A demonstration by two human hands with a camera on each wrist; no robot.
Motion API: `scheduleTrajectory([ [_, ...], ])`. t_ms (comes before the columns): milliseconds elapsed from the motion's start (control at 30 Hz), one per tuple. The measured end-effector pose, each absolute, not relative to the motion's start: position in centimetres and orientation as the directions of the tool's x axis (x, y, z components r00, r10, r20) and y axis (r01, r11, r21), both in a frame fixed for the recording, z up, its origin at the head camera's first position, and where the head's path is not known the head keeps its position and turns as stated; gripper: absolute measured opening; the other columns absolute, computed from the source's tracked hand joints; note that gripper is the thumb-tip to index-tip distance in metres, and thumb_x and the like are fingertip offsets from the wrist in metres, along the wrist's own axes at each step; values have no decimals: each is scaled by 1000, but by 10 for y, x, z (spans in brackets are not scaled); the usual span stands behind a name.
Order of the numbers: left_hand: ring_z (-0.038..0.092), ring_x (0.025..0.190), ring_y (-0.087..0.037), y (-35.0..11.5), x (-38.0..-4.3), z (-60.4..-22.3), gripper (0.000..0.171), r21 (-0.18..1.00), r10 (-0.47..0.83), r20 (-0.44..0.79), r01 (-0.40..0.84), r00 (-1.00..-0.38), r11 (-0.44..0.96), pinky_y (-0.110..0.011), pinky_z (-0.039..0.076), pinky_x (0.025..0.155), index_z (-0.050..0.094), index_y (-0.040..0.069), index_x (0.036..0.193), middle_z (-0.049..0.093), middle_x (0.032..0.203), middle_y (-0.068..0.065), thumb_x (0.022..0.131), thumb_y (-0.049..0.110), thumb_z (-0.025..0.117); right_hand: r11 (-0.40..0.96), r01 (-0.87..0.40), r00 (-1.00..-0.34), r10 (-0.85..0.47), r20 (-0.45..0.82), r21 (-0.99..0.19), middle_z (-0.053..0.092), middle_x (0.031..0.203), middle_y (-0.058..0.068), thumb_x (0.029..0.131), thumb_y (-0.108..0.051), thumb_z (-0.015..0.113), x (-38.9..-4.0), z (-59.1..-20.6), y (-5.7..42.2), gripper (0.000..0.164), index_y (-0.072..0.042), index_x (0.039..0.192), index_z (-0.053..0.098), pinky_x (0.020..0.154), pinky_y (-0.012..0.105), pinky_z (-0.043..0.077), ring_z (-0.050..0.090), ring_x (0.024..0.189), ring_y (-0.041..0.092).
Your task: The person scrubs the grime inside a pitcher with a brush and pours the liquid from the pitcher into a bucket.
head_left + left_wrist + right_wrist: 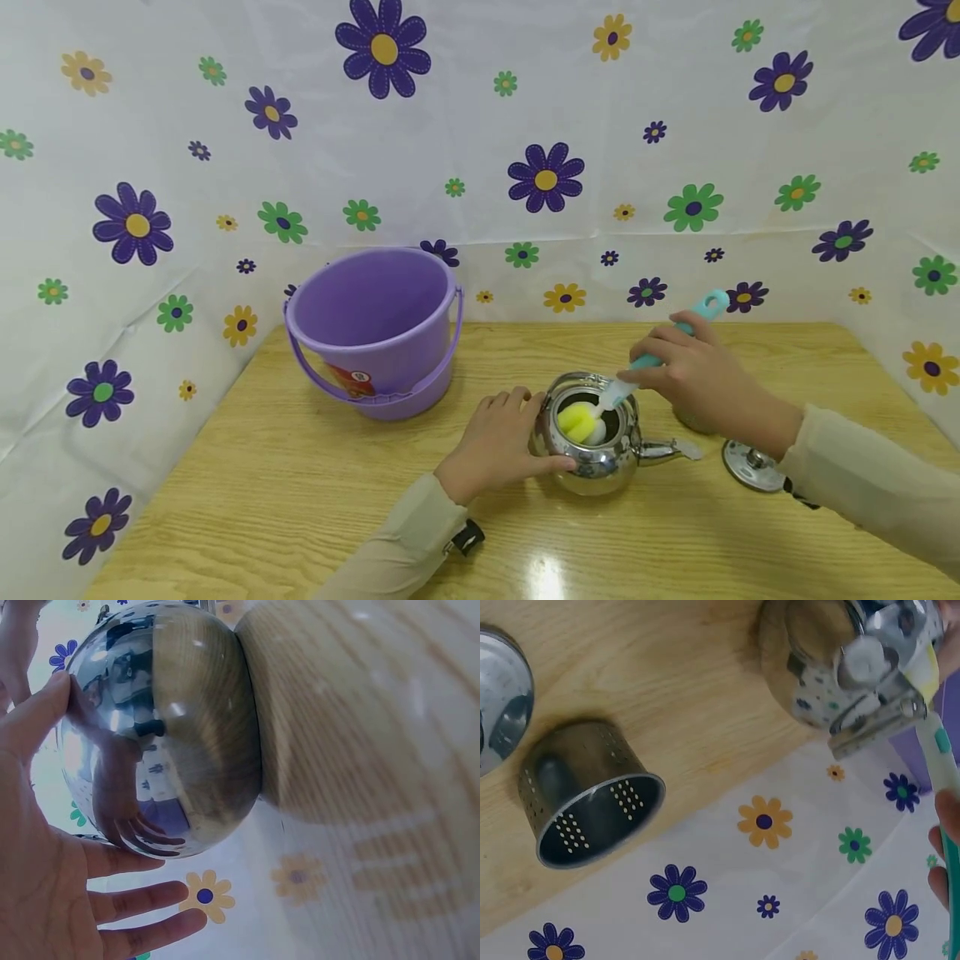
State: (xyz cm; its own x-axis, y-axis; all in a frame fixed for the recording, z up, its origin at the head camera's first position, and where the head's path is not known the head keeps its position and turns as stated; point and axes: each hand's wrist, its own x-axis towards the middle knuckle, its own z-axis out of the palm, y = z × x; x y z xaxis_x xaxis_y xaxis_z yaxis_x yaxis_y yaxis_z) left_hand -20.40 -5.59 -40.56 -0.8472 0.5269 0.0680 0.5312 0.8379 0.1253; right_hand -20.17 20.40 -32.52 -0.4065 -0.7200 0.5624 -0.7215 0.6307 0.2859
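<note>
A shiny steel teapot [600, 479] stands lidless on the wooden table, its spout toward the right. My left hand [498, 442] holds the pot's left side between thumb and index finger; in the left wrist view the other fingers [154, 902] stretch out straight off the metal. My right hand [701, 375] grips the turquoise handle of a bottle brush [645, 362], tilted down into the pot's mouth. Its yellow-and-white sponge head [577, 422] shows inside the opening. In the right wrist view only some fingertips [939, 887] show on the handle.
A perforated steel strainer basket [592, 780] lies on its side right of the pot, mostly behind my right hand in the head view. Near it is the round steel lid [742, 467]. A purple bucket [412, 367] stands at the back left. Flower-printed sheeting [465, 125] surrounds the table.
</note>
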Motion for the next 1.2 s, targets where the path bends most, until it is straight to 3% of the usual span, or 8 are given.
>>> scheduleTrajectory([
  [200,52,115,-25,-56,-205,-404,99,115,527,61,531,-848,840,-43,42,98,39,14,143,50,127,-6,73,83,45,616,-683,-337,-742,580,391,66,91,7,54,7,83,-186,-330,202,47,-13,96,74,90,48,37,57,89,26],
  [400,52,115,-26,-57,-205,-405,98,104,532,75,537,-844,837,-43,42,98,40,13,142,51,127,-7,73,83,45,453,-585,-113,-867,486,672,66,96,10,94,6,37,-179,-325,194,38,-7,100,72,86,41,37,53,89,25],
  [467,53,114,-27,-57,-205,-405,98,101,532,81,538,-843,837,-44,42,97,40,13,142,51,127,-7,73,83,44,399,-519,-49,-897,440,756,66,95,9,99,2,23,-178,-321,191,51,-8,98,72,86,38,37,53,88,23],
  [533,53,113,-27,-57,-205,-405,98,99,530,86,536,-844,838,-44,42,96,41,13,141,52,126,-7,73,83,45,350,-467,-13,-921,389,812,66,93,8,97,5,25,-178,-316,186,48,-7,97,72,87,36,37,53,87,23],
  [700,53,112,-27,-58,-205,-404,98,107,524,75,529,-849,842,-44,42,96,42,14,141,52,125,-7,72,83,45,194,-364,-54,-981,188,911,63,86,7,93,12,28,-177,-298,171,41,-3,87,66,94,35,34,51,86,22],
  [867,54,109,-27,-59,-204,-403,97,118,521,79,527,-850,842,-43,43,93,43,14,140,53,122,-6,72,83,47,69,-339,-133,-991,25,938,65,86,0,84,-12,67,-182,-280,152,8,-11,76,68,100,35,31,56,90,19],
  [1000,54,108,-26,-59,-204,-403,96,115,523,89,530,-848,840,-42,43,92,44,14,140,53,121,-5,72,82,48,69,-406,-158,-987,5,911,65,85,-7,70,-17,79,-193,-272,140,9,-18,71,70,103,32,32,58,94,12],
  [1200,54,110,-26,-58,-202,-402,96,116,531,82,537,-843,835,-42,43,94,43,15,141,52,123,-5,72,82,47,152,-594,-260,-966,-10,790,66,84,-10,69,-17,81,-211,-264,134,11,-21,65,71,105,33,33,57,94,11],
])
